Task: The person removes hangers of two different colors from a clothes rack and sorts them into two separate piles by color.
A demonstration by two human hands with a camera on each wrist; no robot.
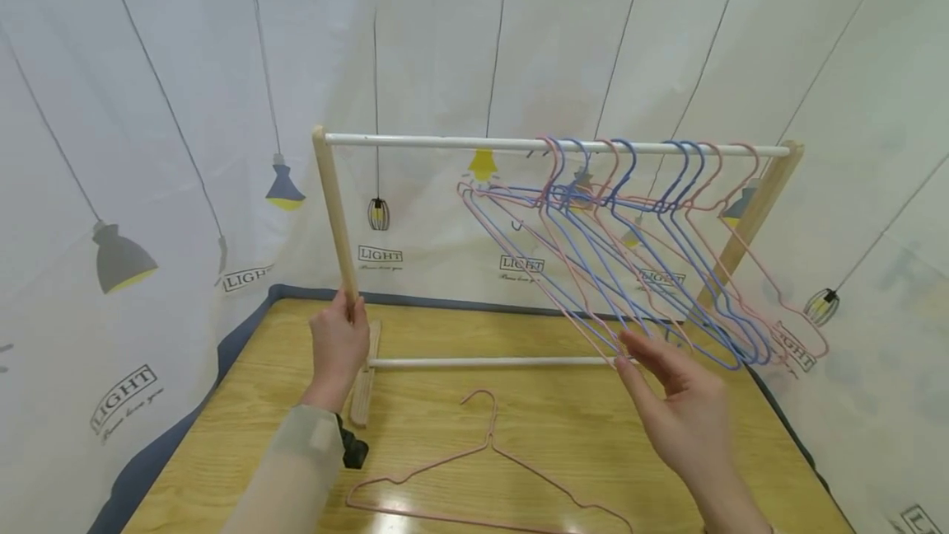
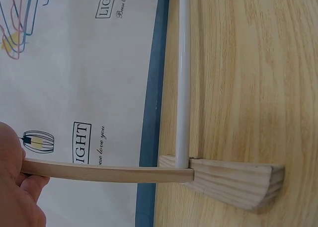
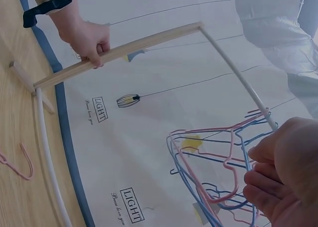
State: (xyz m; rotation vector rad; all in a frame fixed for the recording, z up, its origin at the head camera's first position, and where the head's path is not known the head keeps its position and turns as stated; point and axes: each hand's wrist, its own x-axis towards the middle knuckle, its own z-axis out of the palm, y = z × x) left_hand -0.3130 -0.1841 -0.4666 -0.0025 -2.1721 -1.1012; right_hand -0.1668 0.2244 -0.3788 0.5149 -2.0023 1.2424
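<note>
My left hand [image 1: 338, 344] grips the left wooden post [image 1: 335, 213] of a small clothes rack, low on the post in the head view. Several pink and blue wire clothes hangers [image 1: 593, 270] hang by their hooks from the rack's white top rail [image 1: 437, 142], bunched toward its right half. With thumb and fingertips, my right hand [image 1: 678, 410] pinches the near lower corner of a hanger at the left of the bunch. The fingers partly hide the wire in the right wrist view. A pink clothes hanger [image 1: 491, 439] lies flat on the table.
The rack's left foot [image 2: 233, 180] stands on the wooden table [image 1: 245, 452], joined to a white lower bar [image 1: 482, 363]. A right wooden post [image 1: 752, 225] holds the other end. Behind hangs a white cloth [image 1: 430, 48] printed with lamps, with a blue lower edge.
</note>
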